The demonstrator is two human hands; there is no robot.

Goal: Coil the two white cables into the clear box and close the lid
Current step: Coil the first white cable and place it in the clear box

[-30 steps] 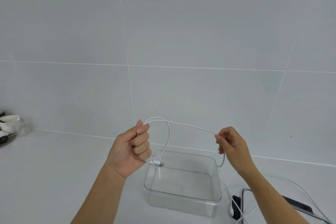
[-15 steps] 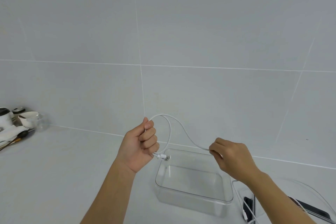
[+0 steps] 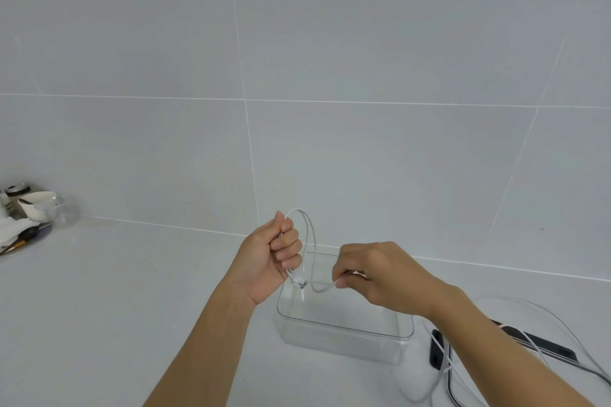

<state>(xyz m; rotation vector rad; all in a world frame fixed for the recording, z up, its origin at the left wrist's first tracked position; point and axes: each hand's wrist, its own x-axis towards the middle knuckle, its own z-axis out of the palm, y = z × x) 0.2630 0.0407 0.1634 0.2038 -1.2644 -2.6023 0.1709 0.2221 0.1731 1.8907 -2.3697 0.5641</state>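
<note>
Left hand (image 3: 264, 261): fist curled round 1 white cable (image 3: 310, 241), plug (image 3: 299, 282) sticking out below.
Right hand (image 3: 373, 277): fingertips pinch the same cable near the plug.
Loop: arcs between both hands, above the box (image 3: 347, 329).
Box: clear, lid off, on the counter (image 3: 115, 291).

White cable (image 3: 299, 209) (partly) hidden inside left hand (image 3: 264, 261)

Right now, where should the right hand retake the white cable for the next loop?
Probably farther along the tail, beyond the right hand, from above and the right: the left hand grips the white cable at its arched loop and plug end, leaving only that side free.
</note>
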